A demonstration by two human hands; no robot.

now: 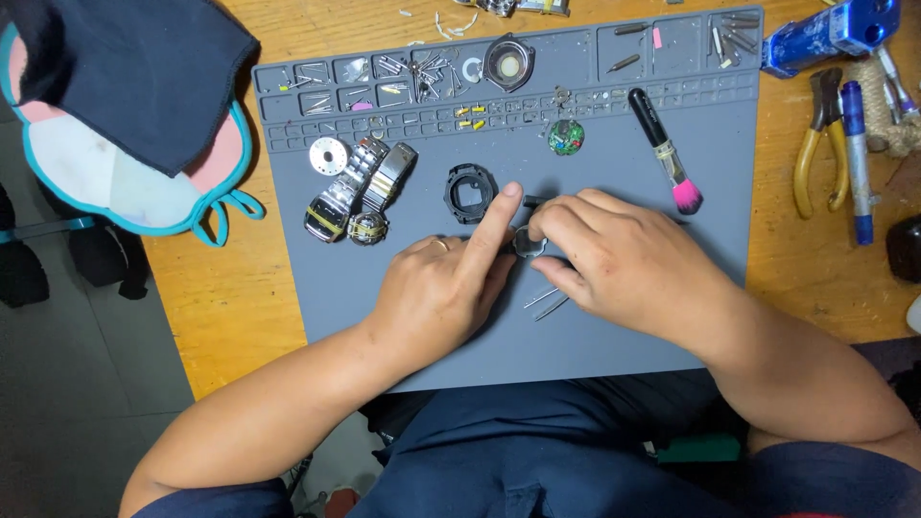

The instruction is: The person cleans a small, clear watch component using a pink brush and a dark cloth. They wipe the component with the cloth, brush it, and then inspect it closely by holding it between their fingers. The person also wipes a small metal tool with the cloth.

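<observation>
Head view is showing the right hand pinching a small watch part while the left hand is pressing one extended finger, risking flicking it among loose pins.

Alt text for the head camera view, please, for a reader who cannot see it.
Two bare hands meet over a grey work mat: the left hand points its forefinger at a small round watch part pinched by the right hand. Nearby lie a black watch case, two metal-band watches and a pink-tipped brush.
</observation>
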